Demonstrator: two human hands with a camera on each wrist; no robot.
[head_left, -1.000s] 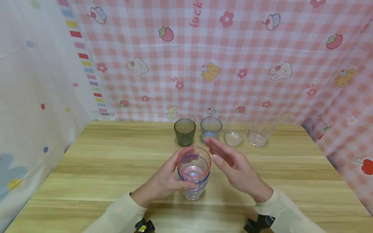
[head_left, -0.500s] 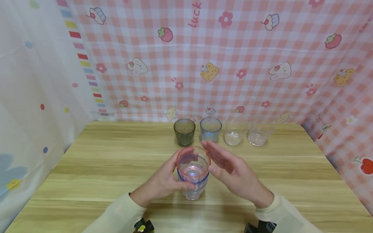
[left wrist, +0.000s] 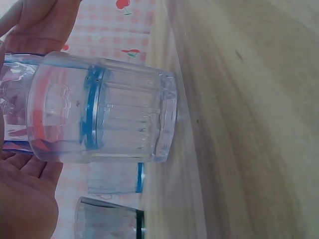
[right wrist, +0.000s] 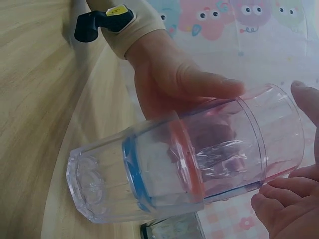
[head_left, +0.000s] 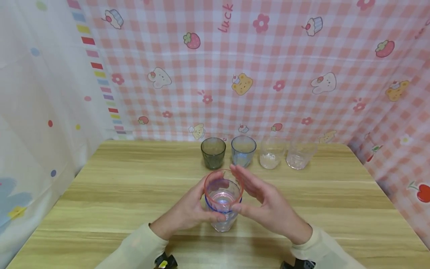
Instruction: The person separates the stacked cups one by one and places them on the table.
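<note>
A nested stack of clear glasses stands upright on the table in front of me, with a red-rimmed glass (head_left: pixel 223 186) on top and a blue-rimmed glass (head_left: pixel 218 209) under its rim. Wrist views show a thick clear outer glass (left wrist: pixel 129 119) around them at the bottom. My left hand (head_left: pixel 191 205) grips the stack's left side, thumb in front and fingers behind. On the right, my right hand (head_left: pixel 265 201) cups the red rim with fairly straight fingers behind and thumb in front. Fingertips (right wrist: pixel 264 191) lie at the upper glass; firm contact is unclear.
Along the table's back edge stand a smoky grey glass (head_left: pixel 213 154), a bluish glass (head_left: pixel 243 149) and two clear glasses, one (head_left: pixel 270 158) beside the other (head_left: pixel 298 158). Patterned cloth (head_left: pixel 215 74) hangs behind and at both sides of the wooden table (head_left: pixel 117 179).
My right hand has moved left to the red-rimmed glass, its thumb lowering to the front of the rim. The left hand and the stack have stayed in place.
</note>
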